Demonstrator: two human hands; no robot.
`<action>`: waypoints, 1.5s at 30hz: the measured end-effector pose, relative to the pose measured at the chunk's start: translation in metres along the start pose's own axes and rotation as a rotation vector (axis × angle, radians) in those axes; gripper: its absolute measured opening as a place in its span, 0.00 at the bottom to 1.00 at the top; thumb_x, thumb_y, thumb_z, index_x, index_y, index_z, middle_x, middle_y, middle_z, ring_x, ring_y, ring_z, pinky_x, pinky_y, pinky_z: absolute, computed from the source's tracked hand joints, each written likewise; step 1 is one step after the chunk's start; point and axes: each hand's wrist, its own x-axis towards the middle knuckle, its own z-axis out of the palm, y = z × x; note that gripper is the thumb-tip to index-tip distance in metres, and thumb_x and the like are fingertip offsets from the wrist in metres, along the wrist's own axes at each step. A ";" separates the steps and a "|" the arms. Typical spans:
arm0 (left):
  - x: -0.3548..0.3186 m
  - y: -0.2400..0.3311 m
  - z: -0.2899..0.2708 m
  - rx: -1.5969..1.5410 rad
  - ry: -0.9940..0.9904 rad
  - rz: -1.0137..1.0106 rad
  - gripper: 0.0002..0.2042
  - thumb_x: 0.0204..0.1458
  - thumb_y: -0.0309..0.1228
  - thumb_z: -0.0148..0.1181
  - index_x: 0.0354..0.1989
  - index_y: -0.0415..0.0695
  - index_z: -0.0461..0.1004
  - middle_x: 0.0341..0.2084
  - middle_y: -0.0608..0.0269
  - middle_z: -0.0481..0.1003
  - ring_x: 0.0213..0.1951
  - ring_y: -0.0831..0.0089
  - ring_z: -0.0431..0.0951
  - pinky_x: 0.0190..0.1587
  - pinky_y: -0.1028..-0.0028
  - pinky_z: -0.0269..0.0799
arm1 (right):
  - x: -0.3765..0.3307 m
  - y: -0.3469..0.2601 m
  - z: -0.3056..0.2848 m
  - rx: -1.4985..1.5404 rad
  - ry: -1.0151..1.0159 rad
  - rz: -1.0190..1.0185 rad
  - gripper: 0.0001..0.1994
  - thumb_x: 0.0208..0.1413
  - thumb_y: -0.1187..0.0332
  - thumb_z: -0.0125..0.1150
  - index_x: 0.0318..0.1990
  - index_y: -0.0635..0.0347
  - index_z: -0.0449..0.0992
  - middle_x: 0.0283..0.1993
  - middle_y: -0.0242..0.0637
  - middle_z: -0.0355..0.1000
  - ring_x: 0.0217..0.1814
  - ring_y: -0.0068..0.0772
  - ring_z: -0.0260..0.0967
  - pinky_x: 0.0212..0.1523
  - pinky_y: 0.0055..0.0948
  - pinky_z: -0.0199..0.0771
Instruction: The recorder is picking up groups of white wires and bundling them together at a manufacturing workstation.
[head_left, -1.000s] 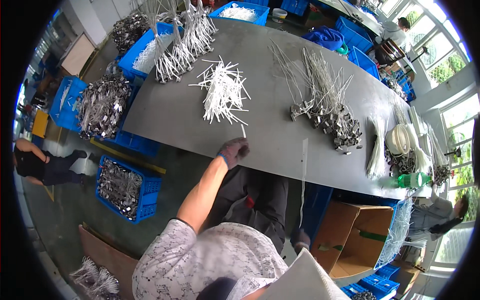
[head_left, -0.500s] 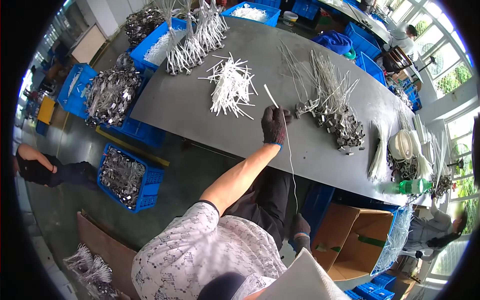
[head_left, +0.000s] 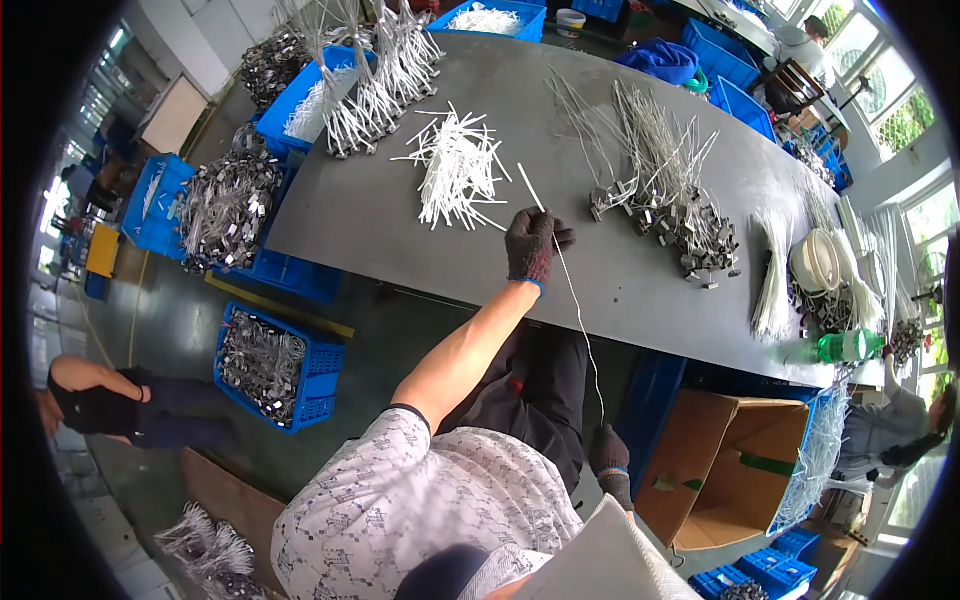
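Observation:
My left hand (head_left: 533, 242), in a dark knit glove, is raised over the grey table (head_left: 400, 240). It pinches a short white tube (head_left: 530, 187), whose free end points up and left. From this hand a thin pale wire (head_left: 580, 315) runs down to my right hand (head_left: 609, 455), also gloved and low beside my thigh. The right hand looks closed on the wire's lower end. Left of my left hand lies a loose pile of white tubes (head_left: 455, 165). To its right is a heap of thin wires with dark metal pieces (head_left: 690, 220) at their ends.
Bundles of wired pieces (head_left: 385, 90) stand at the table's far left. Pale strand bundles (head_left: 773, 280), a white roll (head_left: 815, 262) and a green bottle (head_left: 848, 346) sit at its right. Below are an open cardboard box (head_left: 690, 430) and a filled blue crate (head_left: 325, 372). People are nearby.
My view has shifted a little. My left hand has moved slightly left with the white tube. The wire still stretches between both hands.

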 end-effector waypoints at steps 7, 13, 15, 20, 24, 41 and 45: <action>-0.010 -0.022 -0.022 0.601 -0.637 -0.179 0.07 0.61 0.30 0.61 0.38 0.38 0.78 0.27 0.62 0.78 0.25 0.76 0.78 0.31 0.76 0.77 | -0.010 0.026 0.022 0.041 0.099 -0.076 0.08 0.60 0.65 0.51 0.42 0.55 0.75 0.35 0.51 0.77 0.41 0.61 0.76 0.38 0.55 0.75; -0.036 -0.011 0.008 0.646 -0.513 -0.307 0.11 0.59 0.35 0.65 0.37 0.37 0.82 0.29 0.62 0.81 0.31 0.76 0.81 0.36 0.75 0.80 | 0.039 -0.012 -0.014 0.051 0.131 -0.343 0.08 0.61 0.65 0.54 0.40 0.57 0.78 0.35 0.46 0.77 0.34 0.52 0.76 0.36 0.46 0.76; -0.054 -0.030 0.008 0.590 -0.571 -0.409 0.12 0.58 0.36 0.66 0.34 0.37 0.82 0.29 0.62 0.82 0.31 0.76 0.82 0.38 0.75 0.80 | 0.041 -0.104 -0.106 0.914 0.212 -0.197 0.12 0.62 0.62 0.58 0.46 0.58 0.77 0.30 0.45 0.77 0.31 0.45 0.77 0.30 0.35 0.73; -0.097 -0.035 -0.004 0.479 -0.666 -0.366 0.11 0.59 0.33 0.65 0.41 0.36 0.82 0.30 0.63 0.83 0.34 0.77 0.81 0.41 0.76 0.77 | 0.085 -0.151 -0.145 1.263 0.395 -0.311 0.20 0.72 0.55 0.45 0.53 0.62 0.77 0.34 0.33 0.77 0.34 0.23 0.73 0.33 0.24 0.73; -0.116 -0.038 -0.020 0.414 -0.609 -0.315 0.12 0.59 0.31 0.64 0.46 0.36 0.81 0.34 0.62 0.83 0.37 0.78 0.80 0.45 0.76 0.76 | 0.119 -0.151 -0.116 1.987 -0.068 -0.042 0.28 0.72 0.46 0.42 0.52 0.64 0.77 0.37 0.32 0.77 0.37 0.24 0.73 0.38 0.24 0.74; 0.050 -0.033 -0.054 1.355 -0.369 0.033 0.22 0.57 0.47 0.53 0.35 0.39 0.83 0.30 0.43 0.81 0.35 0.51 0.83 0.40 0.57 0.78 | 0.275 -0.199 -0.158 0.404 0.600 -0.223 0.19 0.64 0.62 0.55 0.60 0.54 0.71 0.35 0.48 0.79 0.35 0.55 0.77 0.36 0.48 0.76; 0.088 -0.009 -0.060 1.646 -0.133 -0.005 0.22 0.57 0.49 0.51 0.41 0.44 0.82 0.35 0.44 0.81 0.41 0.47 0.82 0.45 0.55 0.77 | 0.329 -0.218 -0.176 0.210 0.482 -0.233 0.20 0.60 0.62 0.55 0.59 0.51 0.69 0.51 0.55 0.73 0.51 0.60 0.72 0.46 0.54 0.74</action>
